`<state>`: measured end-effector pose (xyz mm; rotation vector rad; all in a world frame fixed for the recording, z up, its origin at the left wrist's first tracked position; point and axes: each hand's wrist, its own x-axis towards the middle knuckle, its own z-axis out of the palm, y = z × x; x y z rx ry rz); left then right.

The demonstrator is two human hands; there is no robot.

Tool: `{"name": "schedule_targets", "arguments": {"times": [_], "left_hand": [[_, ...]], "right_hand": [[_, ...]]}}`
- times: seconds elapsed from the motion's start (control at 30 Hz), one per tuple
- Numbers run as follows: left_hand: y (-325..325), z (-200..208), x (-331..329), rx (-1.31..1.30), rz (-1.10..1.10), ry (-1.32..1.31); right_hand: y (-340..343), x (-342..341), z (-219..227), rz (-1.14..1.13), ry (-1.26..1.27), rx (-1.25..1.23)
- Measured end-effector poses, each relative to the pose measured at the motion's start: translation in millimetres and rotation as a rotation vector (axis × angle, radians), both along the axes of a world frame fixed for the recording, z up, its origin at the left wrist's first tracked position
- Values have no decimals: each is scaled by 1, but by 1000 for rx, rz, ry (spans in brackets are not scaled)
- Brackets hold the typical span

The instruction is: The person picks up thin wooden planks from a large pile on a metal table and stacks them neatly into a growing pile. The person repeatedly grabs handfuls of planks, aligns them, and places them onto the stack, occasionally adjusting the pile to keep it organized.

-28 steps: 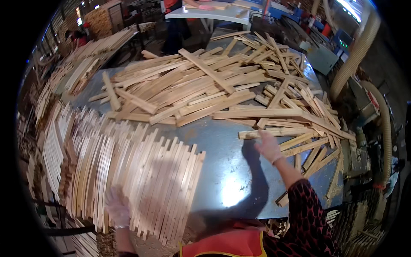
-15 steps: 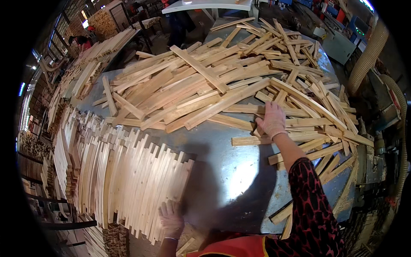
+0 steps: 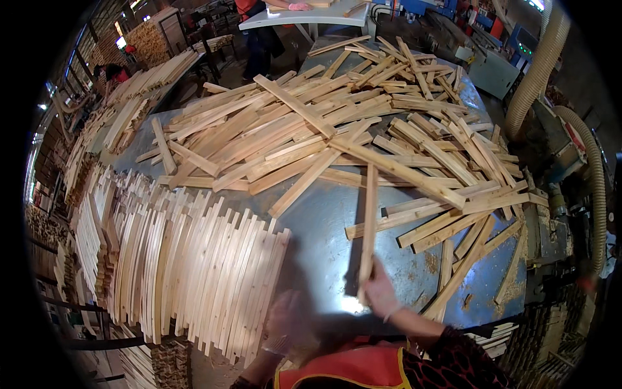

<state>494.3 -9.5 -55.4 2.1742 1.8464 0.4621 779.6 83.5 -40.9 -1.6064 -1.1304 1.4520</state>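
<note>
My right hand [image 3: 381,292] is closed around the near end of a wooden strip [image 3: 368,227], low in the middle of the view. That strip points away from me, its far end beside another strip [image 3: 405,174] lying across the pile. My left hand [image 3: 289,318] is smeared by motion at the near right edge of a neat row of wooden strips [image 3: 201,266]; its fingers do not show clearly. Beyond my hands, a loose pile of wooden strips [image 3: 278,136] covers much of the metal table [image 3: 317,227], the strips crossing at many angles.
At the far side another person's hand [image 3: 299,6] rests by a white table [image 3: 304,18]. Ribbed hoses [image 3: 538,81] and a grey machine cabinet [image 3: 494,72] stand to the right. More stacked wood [image 3: 152,78] lies at the far left.
My right hand has come back from the pile toward me and now grips a strip. A long strip on the pile has swung left. My left hand has shifted right.
</note>
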Motion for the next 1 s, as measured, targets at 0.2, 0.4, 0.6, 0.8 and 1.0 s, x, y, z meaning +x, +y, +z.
{"name": "schedule_targets", "arguments": {"times": [0.2, 0.4, 0.6, 0.8, 1.0], "left_hand": [[23, -27, 16, -650, 243, -775], [-34, 6, -22, -233, 242, -44], [-22, 12, -52, -400, 158, 380], [0, -54, 22, -463, 269, -910], [41, -15, 31, -1137, 505, -1807]], "right_hand": [[-110, -73, -12, 912, -137, 243], [68, 10, 38, 268, -909, 641], [147, 67, 5, 352, -1314, 321], [66, 0, 21, 558, 378, -233], [194, 54, 63, 673, -1009, 553]]}}
